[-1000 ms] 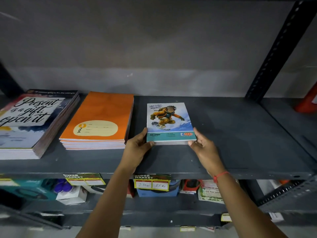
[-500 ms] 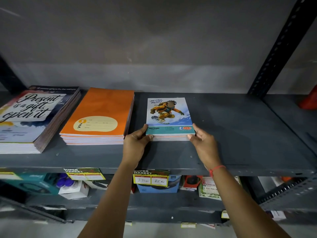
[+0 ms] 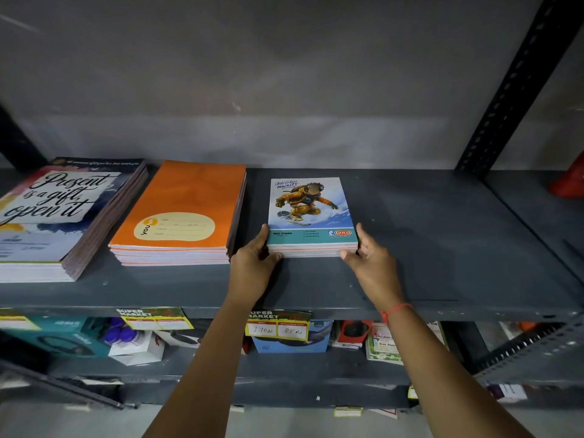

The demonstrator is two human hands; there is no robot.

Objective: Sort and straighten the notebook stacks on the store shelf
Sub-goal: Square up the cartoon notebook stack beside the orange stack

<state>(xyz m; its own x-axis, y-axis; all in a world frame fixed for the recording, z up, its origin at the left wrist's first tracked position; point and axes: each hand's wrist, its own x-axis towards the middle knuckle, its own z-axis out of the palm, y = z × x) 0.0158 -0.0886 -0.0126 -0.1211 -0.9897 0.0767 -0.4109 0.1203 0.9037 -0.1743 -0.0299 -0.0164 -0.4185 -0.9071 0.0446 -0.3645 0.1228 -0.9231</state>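
Three notebook stacks lie on the dark grey shelf [image 3: 426,248]. At the middle is a small stack with a snowboarder cover [image 3: 311,213]. My left hand [image 3: 254,263] grips its front left corner, thumb against the left edge. My right hand [image 3: 371,263] holds the front right corner, fingers along the right edge. Left of it lies a neat orange notebook stack [image 3: 183,213]. A taller stack with a "Present is a gift, open it" cover [image 3: 60,213] sits at the far left, its lower books fanned slightly sideways.
The right half of the shelf is bare metal up to a perforated upright [image 3: 512,86]. A red object [image 3: 568,181] sits beyond it. Yellow price tags [image 3: 278,327] hang on the shelf's front lip; boxed goods [image 3: 290,343] fill the shelf below.
Both hands have stayed on the snowboarder stack and slid it slightly back on the shelf; the view has shifted a little. The other stacks have not moved.
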